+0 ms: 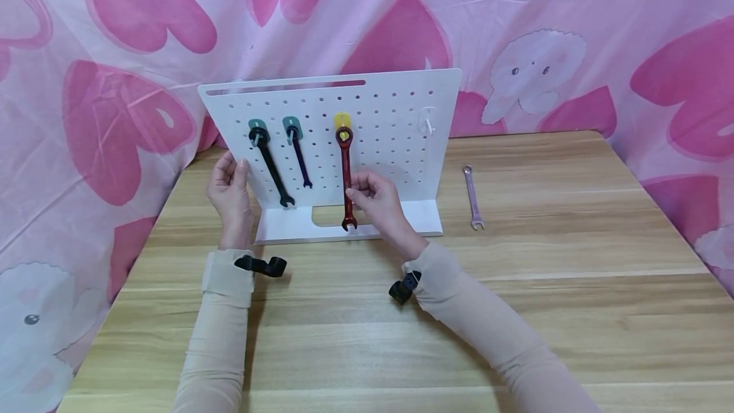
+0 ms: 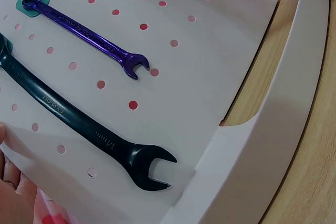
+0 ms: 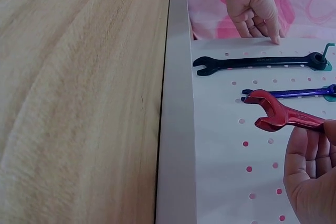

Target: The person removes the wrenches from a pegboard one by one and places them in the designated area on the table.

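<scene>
My right hand (image 1: 383,206) pinches the red combination wrench (image 1: 346,167) between thumb and fingers, partway along its handle. The wrench's ring end overlaps the yellow hook (image 1: 342,120) on the white pegboard (image 1: 395,193), and its open end points down. At the board's left edge, my left hand (image 1: 230,196) grips the panel with the thumb in front and the fingers mostly behind. Nearest to that hand, a dark green wrench (image 2: 58,106) hangs on a green hook. A smaller purple wrench (image 2: 86,36) hangs beside it on another green hook.
To the right of the board, a pale purple wrench (image 1: 473,199) lies on the wooden table (image 1: 550,260). A white hook (image 1: 427,121) sits at the board's upper right. Behind everything hangs a pink heart-patterned cloth (image 1: 395,37).
</scene>
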`<state>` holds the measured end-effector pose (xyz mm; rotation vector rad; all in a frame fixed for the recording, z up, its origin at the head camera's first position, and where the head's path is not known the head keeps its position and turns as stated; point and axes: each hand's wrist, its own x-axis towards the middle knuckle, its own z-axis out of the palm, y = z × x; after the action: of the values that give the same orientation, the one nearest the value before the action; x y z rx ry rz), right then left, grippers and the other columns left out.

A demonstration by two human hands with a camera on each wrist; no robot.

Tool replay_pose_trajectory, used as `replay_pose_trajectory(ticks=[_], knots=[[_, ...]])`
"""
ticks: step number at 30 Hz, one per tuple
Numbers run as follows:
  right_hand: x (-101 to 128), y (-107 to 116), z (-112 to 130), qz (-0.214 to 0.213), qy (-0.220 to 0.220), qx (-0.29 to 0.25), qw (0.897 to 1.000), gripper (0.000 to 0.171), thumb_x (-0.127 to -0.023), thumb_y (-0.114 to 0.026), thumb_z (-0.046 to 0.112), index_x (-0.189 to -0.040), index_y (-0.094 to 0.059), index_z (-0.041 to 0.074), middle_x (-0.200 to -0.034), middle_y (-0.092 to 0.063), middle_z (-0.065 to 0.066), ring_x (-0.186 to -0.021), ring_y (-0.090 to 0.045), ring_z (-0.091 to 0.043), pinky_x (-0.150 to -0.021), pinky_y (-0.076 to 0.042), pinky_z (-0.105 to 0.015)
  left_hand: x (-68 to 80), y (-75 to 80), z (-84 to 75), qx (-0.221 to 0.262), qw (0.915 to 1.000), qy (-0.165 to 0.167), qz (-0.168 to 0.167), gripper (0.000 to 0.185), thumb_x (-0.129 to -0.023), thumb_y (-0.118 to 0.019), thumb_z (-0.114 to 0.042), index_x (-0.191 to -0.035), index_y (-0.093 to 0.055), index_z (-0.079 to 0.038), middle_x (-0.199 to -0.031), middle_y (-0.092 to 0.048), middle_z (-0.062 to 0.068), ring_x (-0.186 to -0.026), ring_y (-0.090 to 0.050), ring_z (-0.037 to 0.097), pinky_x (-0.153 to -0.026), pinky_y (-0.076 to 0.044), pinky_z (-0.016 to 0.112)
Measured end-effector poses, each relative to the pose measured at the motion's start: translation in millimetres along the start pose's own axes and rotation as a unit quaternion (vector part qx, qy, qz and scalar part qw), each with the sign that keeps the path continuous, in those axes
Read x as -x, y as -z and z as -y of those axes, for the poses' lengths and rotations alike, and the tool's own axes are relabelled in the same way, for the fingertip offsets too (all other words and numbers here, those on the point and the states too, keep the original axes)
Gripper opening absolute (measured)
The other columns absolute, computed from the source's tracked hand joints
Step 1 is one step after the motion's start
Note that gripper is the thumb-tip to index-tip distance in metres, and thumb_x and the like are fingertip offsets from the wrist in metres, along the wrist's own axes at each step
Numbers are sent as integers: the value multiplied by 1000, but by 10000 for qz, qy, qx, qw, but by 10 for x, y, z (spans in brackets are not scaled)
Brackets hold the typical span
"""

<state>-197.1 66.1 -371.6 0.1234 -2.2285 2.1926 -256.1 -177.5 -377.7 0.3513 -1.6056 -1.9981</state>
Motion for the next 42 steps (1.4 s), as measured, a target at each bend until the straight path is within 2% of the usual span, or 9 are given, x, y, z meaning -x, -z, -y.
replay_pose_trajectory(ticks=[10,17,31,42], knots=[[54,18,19,62,14,-17,10000,15,-89,-61,2,-104,-62,2,-88,-60,-7,-77,-57,-16,-83,-52,-50,-4,13,-9,-51,10000,49,22,27,-87,-67,-18,-114,-67,-17,-110,-65,1,-100,-56,12,-93,-45,24],[66,20,38,72,-77,-142,9998,18,-89,-61,0,-106,-61,-1,-87,-60,-5,-75,-57,-13,-79,-55,-42,4,7,-19,-31,10000,49,53,27,-87,-67,-18,-114,-66,-16,-111,-65,1,-100,-56,12,-93,-45,24],[102,22,47,109,-115,-200,9997,17,-89,-61,0,-106,-62,1,-88,-60,-5,-75,-58,-11,-84,-51,-52,3,13,-13,42,10000,27,44,26,-87,-67,-17,-113,-67,-15,-108,-65,1,-98,-56,12,-93,-46,23],[145,22,64,120,-146,-209,9996,16,-88,-61,-1,-104,-61,-1,-87,-60,-5,-74,-57,-12,-83,-51,-52,12,5,-20,107,9999,25,32,26,-87,-67,-16,-113,-67,-14,-105,-65,0,-97,-56,11,-92,-46,23]])
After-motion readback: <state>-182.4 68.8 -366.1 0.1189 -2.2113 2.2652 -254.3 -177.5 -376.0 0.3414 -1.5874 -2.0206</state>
